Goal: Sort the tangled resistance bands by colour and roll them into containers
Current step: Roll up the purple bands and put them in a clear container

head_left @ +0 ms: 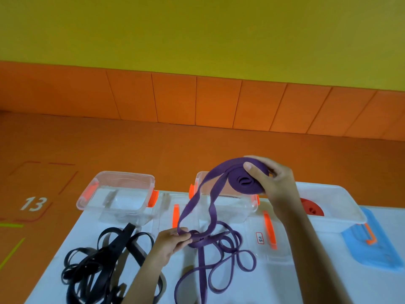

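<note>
Grip, left: we saw the left hand (173,240) pinching the purple flat rubber resistance band (202,241) where its loops crossed, low over the white table (306,277).
Grip, right: the right hand (278,183) was raised and clamped on the purple coil (243,183), with the thumb across its face and the fingers curled behind it.
Far left: the black flat rubber bands (92,266) lay in a tangled heap beside the left forearm, with neither hand on them.
Behind the heap: a clear plastic container with orange latches (126,174) stood open.
Centre: two purple strands hung from the coil down to the left hand, and the rest sprawled in loose loops on the table.
Under the coil: a second clear container (232,209) stood open.
Right: a red rolled band (311,207) sat in the large clear container (341,194), partly hidden by the right forearm.
Handling: we judged the band light, limp and grippy. The coil looked likely to spring loose if the squeeze slackened.
Where to hold: we thought the coil was best pressed across its flat faces, and the free strap best taken just ahead of the crossing, so that twists could be cleared before they reached the roll.
</note>
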A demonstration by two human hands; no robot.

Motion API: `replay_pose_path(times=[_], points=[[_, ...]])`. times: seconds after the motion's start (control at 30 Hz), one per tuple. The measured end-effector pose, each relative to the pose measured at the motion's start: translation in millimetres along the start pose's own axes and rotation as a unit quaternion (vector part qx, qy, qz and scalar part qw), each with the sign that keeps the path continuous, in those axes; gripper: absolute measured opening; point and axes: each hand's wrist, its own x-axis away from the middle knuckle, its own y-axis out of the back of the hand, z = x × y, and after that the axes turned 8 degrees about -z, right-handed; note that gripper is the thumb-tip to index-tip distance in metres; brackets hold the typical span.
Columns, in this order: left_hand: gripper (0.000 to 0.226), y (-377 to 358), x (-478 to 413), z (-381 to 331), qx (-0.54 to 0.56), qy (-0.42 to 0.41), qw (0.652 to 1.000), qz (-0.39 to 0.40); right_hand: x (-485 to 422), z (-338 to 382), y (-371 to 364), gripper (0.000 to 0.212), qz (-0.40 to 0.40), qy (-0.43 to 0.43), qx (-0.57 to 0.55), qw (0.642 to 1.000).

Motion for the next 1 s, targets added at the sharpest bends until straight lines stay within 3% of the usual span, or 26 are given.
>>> replay_pose_path(times=[0.17, 0.3, 0.47, 0.67, 0.87, 1.0], points=[[0.036, 29, 11, -1, -0.046, -0.055, 0.994, 0.080, 3, -21, 2, 0.021, -0.026, -0.012, 0.032, 0.999], [0.046, 52, 19, -2, -0.078, -0.044, 0.984, 0.152, 2, -32, 3, 0.022, -0.061, -0.035, 0.032, 0.997], [0.023, 75, 26, -5, -0.142, -0.015, 0.963, 0.228, -5, -38, -2, 0.021, -0.085, -0.047, 0.025, 0.995], [0.022, 91, 13, -5, -0.112, -0.056, 0.971, 0.204, -12, -39, -6, 0.018, -0.081, -0.043, 0.022, 0.996], [0.043, 92, -1, 2, -0.001, -0.114, 0.992, 0.045, -14, -35, -7, 0.018, -0.085, -0.040, 0.022, 0.995], [0.034, 91, -3, 3, 0.073, -0.096, 0.992, 0.040, -13, -37, -3, 0.014, -0.089, -0.046, 0.006, 0.995]])
